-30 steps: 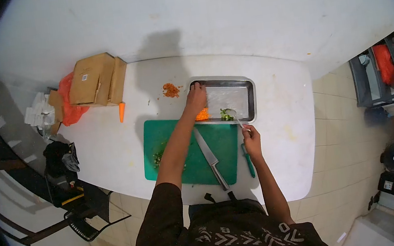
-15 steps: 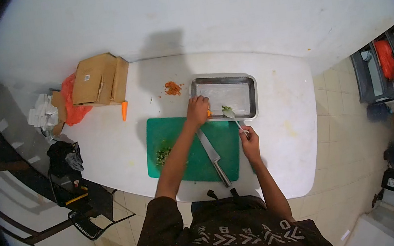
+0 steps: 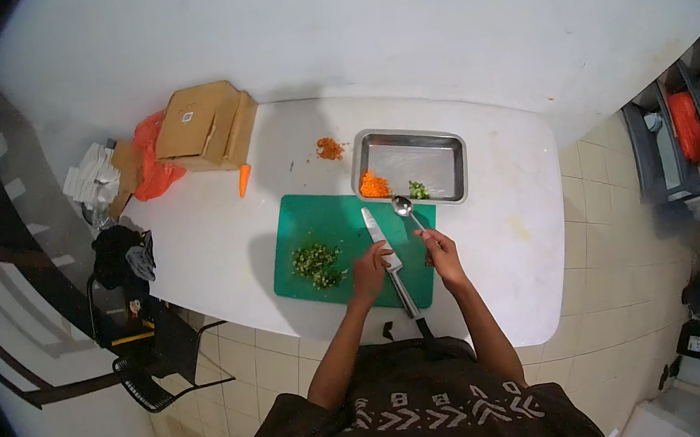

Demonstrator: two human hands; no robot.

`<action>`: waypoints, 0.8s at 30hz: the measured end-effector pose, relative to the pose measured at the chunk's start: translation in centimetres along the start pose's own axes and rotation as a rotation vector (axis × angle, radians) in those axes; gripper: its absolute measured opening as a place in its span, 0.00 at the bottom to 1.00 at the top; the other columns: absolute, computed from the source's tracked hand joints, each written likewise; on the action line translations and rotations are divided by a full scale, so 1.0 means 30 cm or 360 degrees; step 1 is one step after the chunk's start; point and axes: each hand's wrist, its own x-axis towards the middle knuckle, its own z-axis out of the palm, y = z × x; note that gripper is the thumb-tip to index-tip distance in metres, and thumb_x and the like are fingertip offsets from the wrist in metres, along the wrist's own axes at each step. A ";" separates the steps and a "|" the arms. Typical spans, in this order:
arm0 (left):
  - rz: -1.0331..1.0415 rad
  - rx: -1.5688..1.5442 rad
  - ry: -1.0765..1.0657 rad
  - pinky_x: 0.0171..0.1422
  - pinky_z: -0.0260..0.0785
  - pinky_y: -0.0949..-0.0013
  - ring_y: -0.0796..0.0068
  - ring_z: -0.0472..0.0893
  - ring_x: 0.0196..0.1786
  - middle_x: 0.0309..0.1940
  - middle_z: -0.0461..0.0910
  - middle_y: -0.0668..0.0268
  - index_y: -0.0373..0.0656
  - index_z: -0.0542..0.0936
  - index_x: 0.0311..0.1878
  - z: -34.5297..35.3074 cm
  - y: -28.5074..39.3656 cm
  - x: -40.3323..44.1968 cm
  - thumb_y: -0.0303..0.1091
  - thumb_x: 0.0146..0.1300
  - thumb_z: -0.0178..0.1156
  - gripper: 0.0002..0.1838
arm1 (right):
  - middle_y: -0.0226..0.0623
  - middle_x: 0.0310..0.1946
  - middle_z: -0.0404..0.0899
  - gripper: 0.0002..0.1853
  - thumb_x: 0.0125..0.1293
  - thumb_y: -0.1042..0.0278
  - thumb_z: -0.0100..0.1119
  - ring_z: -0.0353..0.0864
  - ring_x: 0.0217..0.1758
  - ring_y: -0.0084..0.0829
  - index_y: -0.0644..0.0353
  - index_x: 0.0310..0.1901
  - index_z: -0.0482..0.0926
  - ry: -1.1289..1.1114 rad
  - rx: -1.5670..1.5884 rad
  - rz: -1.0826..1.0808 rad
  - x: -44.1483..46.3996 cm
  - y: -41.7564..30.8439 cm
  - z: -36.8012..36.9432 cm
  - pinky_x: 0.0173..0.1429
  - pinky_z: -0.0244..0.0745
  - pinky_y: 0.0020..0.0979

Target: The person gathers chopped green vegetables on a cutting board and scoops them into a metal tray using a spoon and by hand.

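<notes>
My right hand [image 3: 442, 255] is closed around the handle of a metal spoon [image 3: 402, 205], whose bowl is over the edge between the board and the tray. My left hand [image 3: 371, 273], fingers loosely bent and apart, hovers over the board at the knife blade; whether it touches the blade I cannot tell. The knife [image 3: 403, 289] lies on the green cutting board [image 3: 297, 218], handle toward me. Chopped greens [image 3: 318, 265] are heaped on the board's left side. Inside the metal tray [image 3: 462, 161] sit chopped carrot [image 3: 375, 185] and a small pile of greens [image 3: 418, 189].
Orange scraps [image 3: 329, 148] lie on the white table [image 3: 516, 285] left of the tray. A carrot piece [image 3: 245, 181] rests by a cardboard box [image 3: 197, 128] and a red plastic bag [image 3: 152, 160]. A black chair [image 3: 169, 350] stands at the table's left.
My left hand has pulled back from the tray to the board. The spoon has moved back slightly, and its greens now lie in the tray. The view has shifted somewhat.
</notes>
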 end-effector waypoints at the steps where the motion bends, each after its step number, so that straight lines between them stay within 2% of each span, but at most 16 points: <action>1: -0.0001 -0.0002 0.0013 0.40 0.80 0.64 0.68 0.87 0.31 0.39 0.90 0.60 0.38 0.82 0.59 -0.011 -0.020 -0.045 0.30 0.76 0.55 0.14 | 0.18 0.19 0.65 0.16 0.80 0.53 0.56 0.60 0.22 0.15 0.55 0.54 0.85 -0.0011 -0.0007 -0.0002 -0.020 0.013 0.011 0.29 0.60 0.22; 3: 0.0050 -0.0032 -0.0015 0.47 0.80 0.63 0.65 0.88 0.39 0.53 0.86 0.55 0.39 0.76 0.67 -0.033 -0.061 -0.110 0.24 0.76 0.52 0.18 | 0.18 0.20 0.65 0.17 0.81 0.54 0.52 0.59 0.22 0.15 0.54 0.56 0.85 -0.0038 -0.0211 -0.0048 -0.058 0.045 0.034 0.29 0.59 0.23; 4: 0.0047 -0.0037 -0.0006 0.47 0.80 0.63 0.65 0.88 0.39 0.53 0.86 0.55 0.39 0.76 0.67 -0.050 -0.085 -0.126 0.24 0.76 0.52 0.18 | 0.18 0.20 0.65 0.17 0.81 0.54 0.52 0.59 0.22 0.15 0.54 0.56 0.85 -0.0045 -0.0220 -0.0049 -0.081 0.064 0.044 0.29 0.59 0.23; 6: 0.0075 -0.0108 0.0113 0.52 0.80 0.61 0.63 0.87 0.48 0.60 0.82 0.56 0.40 0.76 0.66 -0.100 -0.108 -0.147 0.26 0.77 0.52 0.17 | 0.18 0.21 0.63 0.17 0.82 0.59 0.48 0.60 0.24 0.15 0.54 0.59 0.84 -0.0162 -0.0148 0.0023 -0.120 0.101 0.067 0.30 0.59 0.22; 9: -0.0076 -0.0094 0.0169 0.52 0.80 0.61 0.66 0.85 0.52 0.60 0.81 0.59 0.42 0.76 0.66 -0.189 -0.102 -0.160 0.24 0.74 0.55 0.19 | 0.18 0.22 0.63 0.18 0.83 0.62 0.44 0.60 0.25 0.15 0.55 0.62 0.82 -0.0249 -0.0151 0.0110 -0.179 0.150 0.123 0.30 0.59 0.22; 12: -0.0010 -0.0078 0.0169 0.52 0.77 0.62 0.63 0.84 0.51 0.58 0.81 0.56 0.41 0.78 0.62 -0.293 -0.104 -0.161 0.24 0.72 0.57 0.17 | 0.18 0.23 0.64 0.18 0.83 0.64 0.43 0.60 0.24 0.15 0.55 0.64 0.80 -0.0217 -0.0159 0.0124 -0.230 0.195 0.227 0.30 0.58 0.22; 13: -0.0011 -0.0084 0.0170 0.52 0.77 0.62 0.63 0.84 0.51 0.58 0.81 0.56 0.41 0.78 0.62 -0.323 -0.119 -0.160 0.24 0.72 0.57 0.17 | 0.19 0.24 0.64 0.17 0.83 0.65 0.43 0.60 0.25 0.15 0.57 0.62 0.79 -0.0310 -0.0142 0.0047 -0.240 0.215 0.244 0.30 0.58 0.22; 14: 0.0037 -0.0048 0.0229 0.55 0.76 0.59 0.60 0.82 0.53 0.57 0.81 0.56 0.41 0.79 0.62 -0.355 -0.136 -0.156 0.25 0.70 0.59 0.18 | 0.19 0.24 0.64 0.17 0.83 0.65 0.43 0.60 0.25 0.15 0.57 0.62 0.79 -0.0307 -0.0150 0.0048 -0.244 0.237 0.270 0.30 0.58 0.22; 16: 0.0075 -0.0029 0.0285 0.58 0.74 0.57 0.58 0.81 0.55 0.57 0.81 0.56 0.42 0.79 0.62 -0.424 -0.164 -0.163 0.26 0.69 0.60 0.18 | 0.24 0.23 0.66 0.14 0.82 0.64 0.46 0.64 0.24 0.20 0.57 0.60 0.78 -0.0237 -0.0575 -0.0193 -0.233 0.335 0.304 0.30 0.62 0.26; 17: 0.0114 0.0301 0.0349 0.62 0.71 0.53 0.55 0.78 0.59 0.58 0.80 0.57 0.43 0.79 0.61 -0.467 -0.177 -0.169 0.27 0.68 0.61 0.18 | 0.24 0.23 0.66 0.14 0.82 0.64 0.46 0.64 0.24 0.20 0.57 0.60 0.78 -0.0234 -0.0587 -0.0188 -0.229 0.377 0.315 0.30 0.62 0.26; 18: 0.0150 0.0636 0.0412 0.67 0.68 0.49 0.52 0.75 0.63 0.60 0.78 0.58 0.44 0.80 0.60 -0.502 -0.199 -0.174 0.28 0.66 0.62 0.18 | 0.30 0.22 0.70 0.14 0.81 0.64 0.47 0.69 0.24 0.27 0.56 0.61 0.77 -0.0142 -0.0903 -0.0351 -0.230 0.391 0.339 0.30 0.66 0.33; 19: 0.0142 0.0631 0.0412 0.67 0.68 0.49 0.52 0.75 0.63 0.60 0.78 0.58 0.44 0.80 0.60 -0.531 -0.220 -0.179 0.28 0.66 0.62 0.18 | 0.37 0.21 0.73 0.14 0.81 0.64 0.48 0.74 0.23 0.35 0.55 0.62 0.76 -0.0049 -0.1216 -0.0513 -0.233 0.407 0.366 0.30 0.69 0.40; 20: 0.0132 0.0716 0.0375 0.70 0.65 0.46 0.50 0.72 0.67 0.62 0.76 0.56 0.44 0.79 0.61 -0.558 -0.240 -0.182 0.31 0.65 0.63 0.21 | 0.37 0.21 0.73 0.14 0.81 0.64 0.48 0.74 0.23 0.35 0.55 0.62 0.76 -0.0052 -0.1222 -0.0509 -0.238 0.422 0.387 0.30 0.69 0.40; 22: 0.0123 0.0790 0.0334 0.73 0.62 0.43 0.47 0.68 0.70 0.65 0.73 0.55 0.44 0.78 0.63 -0.585 -0.280 -0.185 0.33 0.64 0.65 0.23 | 0.51 0.23 0.79 0.18 0.79 0.65 0.49 0.81 0.27 0.53 0.51 0.67 0.71 0.0089 -0.1593 -0.0644 -0.259 0.383 0.443 0.33 0.70 0.56; 24: 0.0314 0.0933 0.0373 0.76 0.58 0.40 0.43 0.62 0.75 0.72 0.65 0.47 0.40 0.71 0.71 -0.587 -0.310 -0.178 0.41 0.66 0.66 0.32 | 0.54 0.26 0.81 0.21 0.76 0.66 0.50 0.82 0.29 0.56 0.50 0.69 0.69 0.0112 -0.1672 -0.0614 -0.241 0.356 0.485 0.34 0.73 0.58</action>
